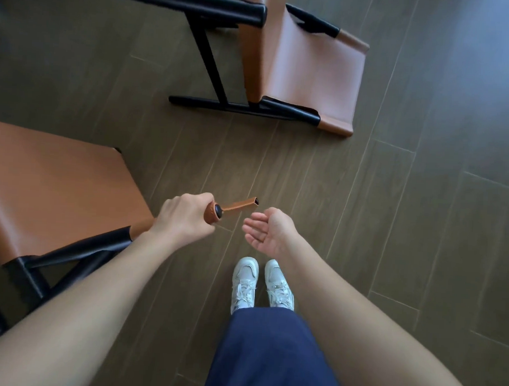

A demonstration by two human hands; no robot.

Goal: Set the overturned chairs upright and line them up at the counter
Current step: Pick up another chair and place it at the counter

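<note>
This is an indoor room with dining-style furniture, perhaps a home or a small café; the view does not settle which. The floor (421,229) is laid in long, dark, wood-look planks, with a pale sheen of daylight at the right. 2 matching seats show, the near chair (49,189) and the far chair (297,63), both tan leather on black frames.

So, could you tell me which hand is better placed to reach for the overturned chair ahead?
Probably the right hand: it is open and holds nothing. The left hand grips the leather-wrapped bar of the near chair, while the overturned chair lies ahead on the floor.
</note>
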